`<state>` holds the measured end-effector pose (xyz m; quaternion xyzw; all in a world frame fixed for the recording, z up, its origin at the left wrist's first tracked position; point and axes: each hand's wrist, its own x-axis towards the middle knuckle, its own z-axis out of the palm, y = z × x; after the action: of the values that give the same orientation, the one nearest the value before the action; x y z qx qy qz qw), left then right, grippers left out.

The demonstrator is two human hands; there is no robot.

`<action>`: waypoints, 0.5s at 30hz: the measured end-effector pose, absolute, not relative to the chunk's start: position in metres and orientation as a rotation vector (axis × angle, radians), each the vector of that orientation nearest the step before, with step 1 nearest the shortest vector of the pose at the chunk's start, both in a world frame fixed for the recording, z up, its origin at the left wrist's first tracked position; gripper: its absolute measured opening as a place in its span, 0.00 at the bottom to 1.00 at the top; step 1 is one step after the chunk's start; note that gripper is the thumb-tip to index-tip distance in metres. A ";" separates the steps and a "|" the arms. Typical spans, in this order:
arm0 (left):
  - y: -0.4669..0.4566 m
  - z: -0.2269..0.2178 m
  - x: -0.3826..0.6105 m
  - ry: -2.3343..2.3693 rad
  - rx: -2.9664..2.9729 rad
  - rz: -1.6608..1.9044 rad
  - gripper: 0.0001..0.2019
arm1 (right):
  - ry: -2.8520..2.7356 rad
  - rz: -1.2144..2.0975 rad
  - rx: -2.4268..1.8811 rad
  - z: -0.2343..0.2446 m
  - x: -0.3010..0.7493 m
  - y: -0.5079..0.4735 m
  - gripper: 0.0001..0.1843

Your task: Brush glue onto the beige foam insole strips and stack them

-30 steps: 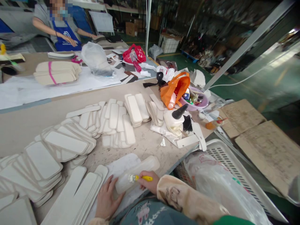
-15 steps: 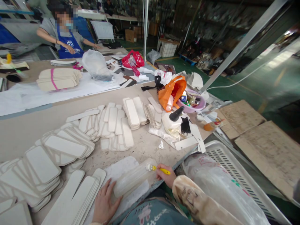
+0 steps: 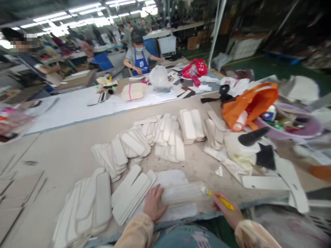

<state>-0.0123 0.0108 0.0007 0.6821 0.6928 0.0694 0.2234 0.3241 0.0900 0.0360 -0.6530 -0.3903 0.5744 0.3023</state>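
Note:
My right hand (image 3: 229, 210) is closed round the yellow handle of a small brush (image 3: 221, 201). The brush's bristles, coated in something white, touch the right end of a long rounded panel (image 3: 182, 193) with a pale, wet-looking surface. Fingers apart, my left hand (image 3: 154, 202) lies at the panel's left end. White paper (image 3: 169, 176) shows beneath the panel. Just left of that hand is a stack of long white rounded pieces (image 3: 131, 199). Farther left lies another fanned stack (image 3: 89, 203).
More rounded pieces (image 3: 169, 134) lie in overlapping stacks across the table. To the right are an orange bag (image 3: 248, 105), a purple basin (image 3: 307, 129) and a white container with a black nozzle (image 3: 239, 148). A person in a blue apron (image 3: 141, 65) works across the table.
The view has swung left and up, so the scene sits farther right and more of the room shows. The brush stays at the panel's right end, and my left hand remains at its left end.

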 end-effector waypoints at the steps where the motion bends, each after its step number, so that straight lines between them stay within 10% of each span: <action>1: 0.011 0.005 -0.011 1.909 1.863 0.170 0.35 | -1.019 1.530 -1.750 0.035 0.326 0.090 0.18; 6: -0.001 0.011 -0.016 1.947 1.845 0.162 0.44 | -1.088 1.488 -1.772 0.046 0.338 0.089 0.21; 15: -0.041 -0.040 -0.144 2.691 1.768 0.261 0.21 | -1.162 1.302 -1.571 0.075 0.306 0.084 0.22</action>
<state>-0.1444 -0.0414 -0.0400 0.5468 0.8322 0.0808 -0.0444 0.3056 0.0836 0.0751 -0.6170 -0.4566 0.5113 0.3866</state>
